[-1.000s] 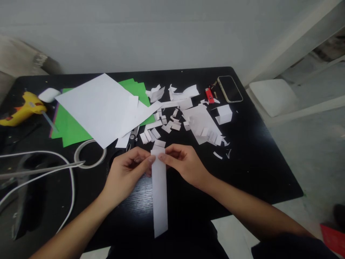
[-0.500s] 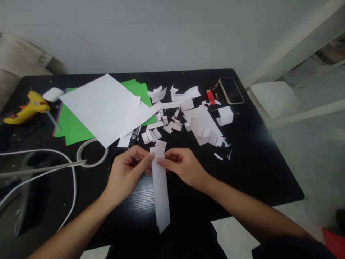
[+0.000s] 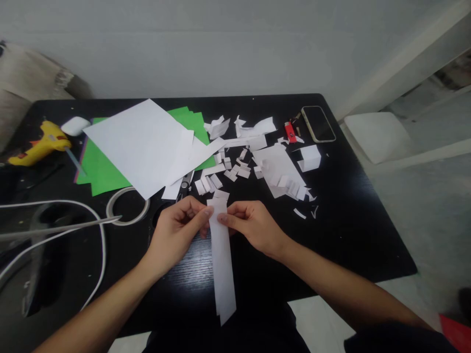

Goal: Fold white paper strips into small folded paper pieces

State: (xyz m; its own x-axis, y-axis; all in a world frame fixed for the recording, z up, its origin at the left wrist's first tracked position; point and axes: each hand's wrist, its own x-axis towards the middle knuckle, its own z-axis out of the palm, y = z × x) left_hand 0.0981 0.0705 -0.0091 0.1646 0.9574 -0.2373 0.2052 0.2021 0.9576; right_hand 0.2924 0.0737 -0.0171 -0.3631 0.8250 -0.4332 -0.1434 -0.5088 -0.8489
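Note:
A long white paper strip [image 3: 223,267] hangs toward me over the front of the black table [image 3: 349,220]. My left hand [image 3: 176,235] pinches its top end from the left, thumb on the paper. My right hand [image 3: 252,226] pinches the same end from the right, fingers curled. Just beyond my fingers lie several small cut white paper pieces [image 3: 235,169] and a larger white sheet with cut tabs [image 3: 279,169]. Scissors [image 3: 184,186] poke out from under the big white paper sheet [image 3: 142,142].
Green paper sheets [image 3: 101,174] lie under the white sheet. A tape roll [image 3: 127,206], a white cable [image 3: 73,211] and a yellow glue gun [image 3: 37,144] are at the left. A phone [image 3: 318,123], a red lighter [image 3: 290,132] and a folded paper box [image 3: 309,157] sit far right.
The strip's lower end has swung slightly to the right and hangs a little lower. Both hands keep their pinch at its top end, almost in place.

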